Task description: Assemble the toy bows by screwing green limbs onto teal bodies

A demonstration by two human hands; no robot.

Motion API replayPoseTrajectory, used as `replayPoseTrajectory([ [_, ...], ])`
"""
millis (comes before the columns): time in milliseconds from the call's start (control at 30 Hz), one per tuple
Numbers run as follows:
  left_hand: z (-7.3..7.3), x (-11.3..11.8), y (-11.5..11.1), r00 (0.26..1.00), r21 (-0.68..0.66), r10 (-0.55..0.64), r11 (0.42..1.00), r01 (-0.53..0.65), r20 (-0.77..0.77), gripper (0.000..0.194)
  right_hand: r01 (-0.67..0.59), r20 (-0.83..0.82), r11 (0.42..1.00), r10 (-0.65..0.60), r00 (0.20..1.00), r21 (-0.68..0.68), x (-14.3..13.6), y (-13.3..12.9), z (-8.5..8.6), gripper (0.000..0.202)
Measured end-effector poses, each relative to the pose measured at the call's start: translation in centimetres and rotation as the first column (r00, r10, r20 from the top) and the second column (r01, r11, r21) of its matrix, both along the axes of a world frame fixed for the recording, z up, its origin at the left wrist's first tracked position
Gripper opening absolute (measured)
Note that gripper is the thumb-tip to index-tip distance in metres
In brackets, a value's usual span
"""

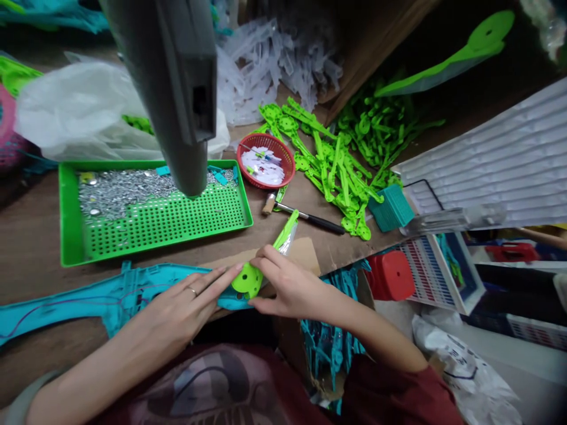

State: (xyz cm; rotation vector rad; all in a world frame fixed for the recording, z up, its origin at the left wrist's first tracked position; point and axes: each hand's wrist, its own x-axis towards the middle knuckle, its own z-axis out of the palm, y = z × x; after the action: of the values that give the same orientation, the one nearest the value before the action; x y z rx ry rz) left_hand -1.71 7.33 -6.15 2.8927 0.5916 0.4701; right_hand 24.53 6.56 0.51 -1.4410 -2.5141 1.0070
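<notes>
A long blue plastic part [166, 276] with a thin purple wire along it lies at the table's near edge. My left hand [195, 298], a ring on one finger, lies across its right end, fingers together and stretched forward; the thumb is mostly hidden. Those fingertips touch a bright green plastic part [248, 278] with a round, holed end, which sits over the blue part's tip. From the right, my right hand [287, 286] has fingers and thumb closed around the green part. Its narrow arm with a clear piece sticks out beyond the fingers.
Behind my hands stands a green perforated tray [190, 227] of small metal pieces. A hammer [316, 222] and a red basket [290, 171] lie farther back, beside piled green parts [330, 159]. A grey post [177, 88] hangs overhead. Blue parts [330, 330] fill a box below right.
</notes>
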Motion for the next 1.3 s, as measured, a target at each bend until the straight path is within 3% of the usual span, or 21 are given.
replayPoseTrajectory([
  [200, 0.1, 0.0, -0.1, 0.998, 0.040, 0.006, 0.999, -0.003, -0.058, 0.054, -0.020, 0.006, 1.000, 0.020, 1.000, -0.018, 0.4, 0.0, -0.3, 0.048],
  [367, 0.1, 0.0, -0.2, 0.997, -0.001, 0.015, 1.000, -0.015, -0.072, 0.054, -0.046, 0.023, 0.999, 0.046, 0.999, 0.006, 0.4, 0.0, 0.0, 0.046],
  [500, 0.1, 0.0, -0.2, 0.999, 0.057, 0.009, 0.998, -0.006, -0.050, 0.061, -0.053, 0.046, 0.998, 0.052, 0.998, 0.021, 0.3, 0.1, -0.1, 0.049],
  [867, 0.8, 0.3, -0.2, 1.000, 0.071, 0.018, 0.997, -0.016, -0.023, 0.053, -0.086, 0.103, 0.995, 0.080, 0.991, 0.052, 0.3, 0.4, 0.2, 0.045],
  [1100, 1.2, 0.6, -0.1, 1.000, 0.038, 0.024, 0.999, -0.024, -0.012, 0.067, -0.104, 0.124, 0.991, 0.093, 0.988, 0.085, 0.0, 0.3, -0.3, 0.049],
  [1300, 2.3, 0.9, 0.5, 0.999, 0.119, -0.004, 0.993, 0.009, -0.039, 0.074, -0.139, 0.139, 0.984, 0.122, 0.983, 0.115, 0.0, 0.5, -0.2, 0.044],
])
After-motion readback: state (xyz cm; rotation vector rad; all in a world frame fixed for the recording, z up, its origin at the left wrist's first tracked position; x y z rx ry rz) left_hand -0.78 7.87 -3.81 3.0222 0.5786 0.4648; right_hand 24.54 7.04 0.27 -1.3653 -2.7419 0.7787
